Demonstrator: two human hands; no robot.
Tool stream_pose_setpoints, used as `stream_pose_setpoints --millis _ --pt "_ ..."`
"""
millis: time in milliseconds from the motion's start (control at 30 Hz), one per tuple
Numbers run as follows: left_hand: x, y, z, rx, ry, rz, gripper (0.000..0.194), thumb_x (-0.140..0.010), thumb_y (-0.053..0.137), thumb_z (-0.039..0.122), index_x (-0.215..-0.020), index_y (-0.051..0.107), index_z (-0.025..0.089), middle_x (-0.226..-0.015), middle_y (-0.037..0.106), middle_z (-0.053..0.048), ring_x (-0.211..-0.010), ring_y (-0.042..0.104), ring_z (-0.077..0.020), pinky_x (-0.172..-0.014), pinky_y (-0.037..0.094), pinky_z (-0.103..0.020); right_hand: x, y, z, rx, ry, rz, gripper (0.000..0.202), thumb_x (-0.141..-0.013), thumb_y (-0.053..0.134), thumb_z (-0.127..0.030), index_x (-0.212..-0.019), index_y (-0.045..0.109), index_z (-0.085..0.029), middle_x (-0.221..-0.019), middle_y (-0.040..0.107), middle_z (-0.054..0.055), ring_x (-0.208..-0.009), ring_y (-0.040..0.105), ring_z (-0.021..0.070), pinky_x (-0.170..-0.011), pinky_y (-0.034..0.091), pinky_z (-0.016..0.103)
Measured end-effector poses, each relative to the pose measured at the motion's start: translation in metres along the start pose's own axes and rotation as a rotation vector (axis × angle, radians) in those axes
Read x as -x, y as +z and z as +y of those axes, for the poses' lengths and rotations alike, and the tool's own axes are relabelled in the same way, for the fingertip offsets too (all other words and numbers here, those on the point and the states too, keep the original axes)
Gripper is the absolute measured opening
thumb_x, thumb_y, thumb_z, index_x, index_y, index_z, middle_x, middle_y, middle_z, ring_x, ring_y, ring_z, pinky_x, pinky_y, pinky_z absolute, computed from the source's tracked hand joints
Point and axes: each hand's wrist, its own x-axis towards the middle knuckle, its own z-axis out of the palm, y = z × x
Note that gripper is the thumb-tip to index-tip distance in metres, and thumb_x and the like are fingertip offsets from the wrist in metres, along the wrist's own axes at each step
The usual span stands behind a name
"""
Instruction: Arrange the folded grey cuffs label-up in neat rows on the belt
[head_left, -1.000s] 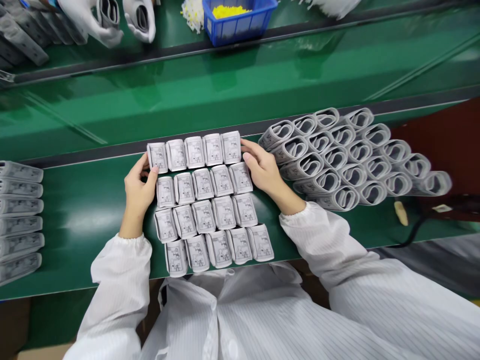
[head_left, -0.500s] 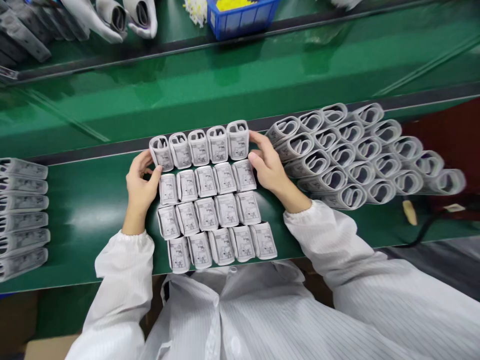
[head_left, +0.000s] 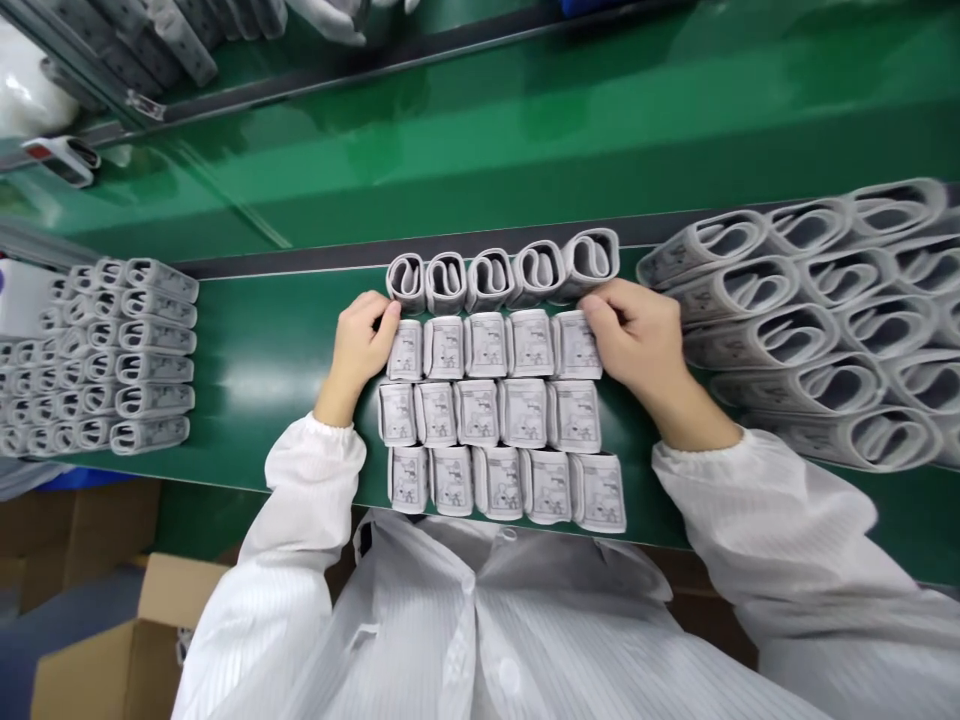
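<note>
Rolled light-grey cuffs with printed line drawings lie in rows on the green bench. My left hand point(head_left: 364, 345) is closed, thumb and fingers pinching the left end of the back row of rolled cuffs point(head_left: 491, 278). At that row's other end, my right hand point(head_left: 634, 330) is closed with curled fingers against the last cuff, its thumb close to the row in front. Coiled ends show on the back row, tilted up. Nearer me, three rows of cuffs point(head_left: 501, 412) lie with their printed faces up.
More rolled cuffs point(head_left: 810, 320) are stacked on the right, coiled ends facing me. A stack of smaller-looking rolled cuffs point(head_left: 154, 365) stands on the left. Behind runs a green raised panel point(head_left: 480, 150) with a shelf above. An open cardboard box point(head_left: 97, 660) sits below the bench at left.
The back row has tipped so its coiled ends show more. My right hand's fingers have curled in at its end. The view has swung left, showing more of the left stack.
</note>
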Motion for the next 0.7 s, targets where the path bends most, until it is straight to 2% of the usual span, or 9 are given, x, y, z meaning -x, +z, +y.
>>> stream_pose_setpoints --millis 100,267,367,467,600,700 --pt "0.002 0.001 0.002 0.014 -0.026 0.025 0.058 -0.118 0.042 0.059 -0.073 0.055 0.023 -0.073 0.059 -0.002 -0.071 0.056 -0.0177 -0.071 0.041 -0.038 0.000 -0.002 -0.004 0.007 -0.026 -0.014 0.034 -0.103 0.059 -0.040 -0.071 0.055 -0.029 -0.069 0.059 0.003 -0.065 0.055 0.0218 -0.065 0.040 0.041" --pt "0.005 0.003 0.002 0.114 -0.054 0.120 0.060 -0.119 0.039 0.061 -0.075 0.056 0.024 -0.075 0.062 -0.002 -0.071 0.057 -0.0169 -0.072 0.042 -0.038 0.002 -0.003 -0.011 0.054 0.018 0.076 0.035 -0.099 0.062 -0.040 -0.069 0.051 -0.026 -0.061 0.050 -0.001 -0.057 0.047 0.0172 -0.059 0.034 0.036" --pt "0.002 0.003 -0.001 0.248 -0.082 0.072 0.061 -0.117 0.041 0.064 -0.073 0.055 0.024 -0.075 0.062 -0.002 -0.070 0.058 -0.0164 -0.070 0.045 -0.037 0.002 -0.002 -0.013 0.062 0.053 0.111 0.035 -0.097 0.061 -0.039 -0.067 0.049 -0.025 -0.057 0.046 -0.003 -0.054 0.042 0.0149 -0.057 0.029 0.034" --pt "-0.001 0.000 -0.004 0.363 -0.062 0.031 0.059 -0.116 0.045 0.066 -0.078 0.061 0.024 -0.081 0.068 -0.003 -0.077 0.064 -0.0176 -0.076 0.051 -0.037 0.002 0.000 -0.012 0.061 0.077 0.142 0.034 -0.095 0.061 -0.039 -0.066 0.050 -0.025 -0.056 0.045 -0.003 -0.054 0.040 0.0141 -0.056 0.027 0.034" --pt "-0.002 -0.003 -0.005 0.389 0.008 0.034 0.049 -0.113 0.055 0.064 -0.087 0.068 0.025 -0.089 0.072 -0.004 -0.085 0.068 -0.0195 -0.081 0.055 -0.039 0.002 0.001 -0.009 0.061 0.082 0.173 0.032 -0.093 0.061 -0.039 -0.067 0.051 -0.025 -0.057 0.045 -0.004 -0.054 0.041 0.0140 -0.057 0.028 0.034" --pt "-0.002 -0.002 -0.006 0.383 0.026 0.032 0.047 -0.114 0.054 0.062 -0.088 0.069 0.025 -0.089 0.073 -0.004 -0.085 0.069 -0.0202 -0.082 0.056 -0.040 0.002 0.000 -0.009 0.060 0.082 0.173 0.031 -0.093 0.060 -0.039 -0.067 0.051 -0.025 -0.057 0.046 -0.004 -0.054 0.042 0.0140 -0.057 0.028 0.034"
